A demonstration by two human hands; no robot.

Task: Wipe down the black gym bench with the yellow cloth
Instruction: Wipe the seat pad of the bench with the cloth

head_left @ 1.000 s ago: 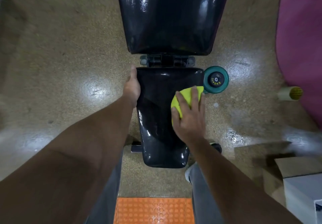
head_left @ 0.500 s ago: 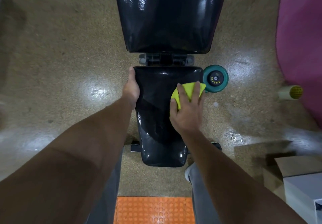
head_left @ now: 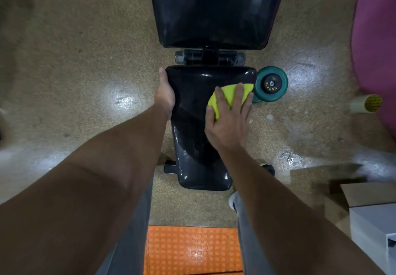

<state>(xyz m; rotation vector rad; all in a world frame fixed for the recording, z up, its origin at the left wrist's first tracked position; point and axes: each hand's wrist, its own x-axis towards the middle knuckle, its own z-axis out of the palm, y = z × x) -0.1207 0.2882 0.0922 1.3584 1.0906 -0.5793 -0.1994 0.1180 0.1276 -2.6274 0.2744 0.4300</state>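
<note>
Right-hand fingers (head_left: 240, 95) spread flat, pressed on yellow cloth (head_left: 228, 95); cloth partly hidden beneath right hand (head_left: 228, 122), at far right corner of seat pad of black gym bench (head_left: 192, 114). Left hand (head_left: 165, 97) laid on seat's left edge; fingers hidden, grip not discernible. Backrest cut off by upper frame edge. Green dumbbell (head_left: 271, 83) just beside cloth.

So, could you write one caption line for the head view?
Right hand presses yellow cloth on black bench seat; left hand grips its edge.
</note>
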